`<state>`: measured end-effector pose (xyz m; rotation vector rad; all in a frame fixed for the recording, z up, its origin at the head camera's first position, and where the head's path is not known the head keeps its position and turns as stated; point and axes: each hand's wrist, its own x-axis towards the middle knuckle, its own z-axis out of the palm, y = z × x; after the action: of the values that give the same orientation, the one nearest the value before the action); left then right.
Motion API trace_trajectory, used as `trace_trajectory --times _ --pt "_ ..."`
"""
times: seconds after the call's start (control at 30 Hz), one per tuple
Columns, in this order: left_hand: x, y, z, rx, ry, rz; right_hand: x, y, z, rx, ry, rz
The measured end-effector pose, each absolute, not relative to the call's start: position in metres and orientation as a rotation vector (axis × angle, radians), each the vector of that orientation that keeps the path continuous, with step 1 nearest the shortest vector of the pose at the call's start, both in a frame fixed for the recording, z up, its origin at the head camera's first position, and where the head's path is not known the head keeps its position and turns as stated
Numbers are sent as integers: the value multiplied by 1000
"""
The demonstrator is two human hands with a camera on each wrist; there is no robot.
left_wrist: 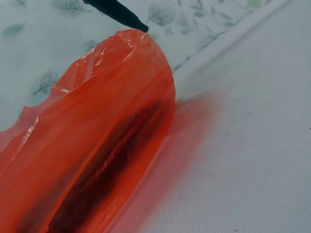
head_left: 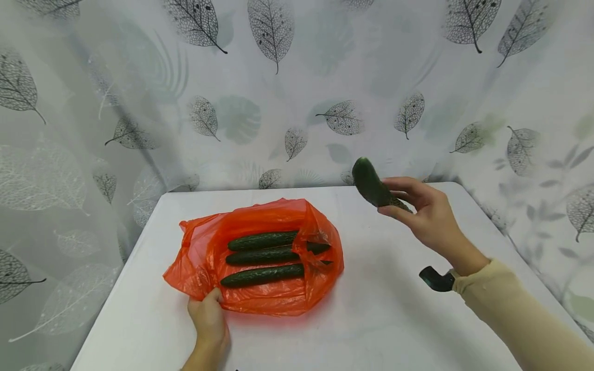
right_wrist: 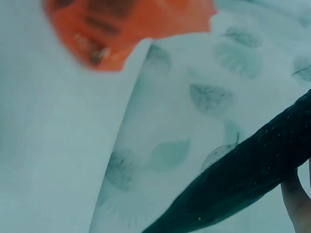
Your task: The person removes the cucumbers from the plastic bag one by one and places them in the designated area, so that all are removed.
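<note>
An orange-red plastic bag lies on its side on the white table, its mouth toward the left. Inside it are three dark green cucumbers, roughly parallel; thin film covers their right ends. My left hand grips the bag's edge at the near left corner, thumb on top. Above the table to the right, my right hand pinches another cucumber between thumb and fingers, tilted with one end up and left. That held cucumber crosses the lower right of the right wrist view, apart from the bag.
The white table extends around the bag, with its far edge behind it. A leaf-printed curtain hangs behind and along both sides. A black curved device sits at my right wrist by the cream sleeve.
</note>
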<state>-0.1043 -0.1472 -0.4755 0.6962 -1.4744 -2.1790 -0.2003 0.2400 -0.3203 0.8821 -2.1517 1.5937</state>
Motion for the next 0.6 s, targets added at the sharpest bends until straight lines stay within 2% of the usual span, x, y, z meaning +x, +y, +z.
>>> trace_trajectory --times 0.2,0.6 --pt "-105 -147 -475 692 -1454 -2203 -210 260 -346 829 -2299 1085" --pt "-104 -147 -472 666 -1480 -2205 -230 310 -391 781 -2537 617"
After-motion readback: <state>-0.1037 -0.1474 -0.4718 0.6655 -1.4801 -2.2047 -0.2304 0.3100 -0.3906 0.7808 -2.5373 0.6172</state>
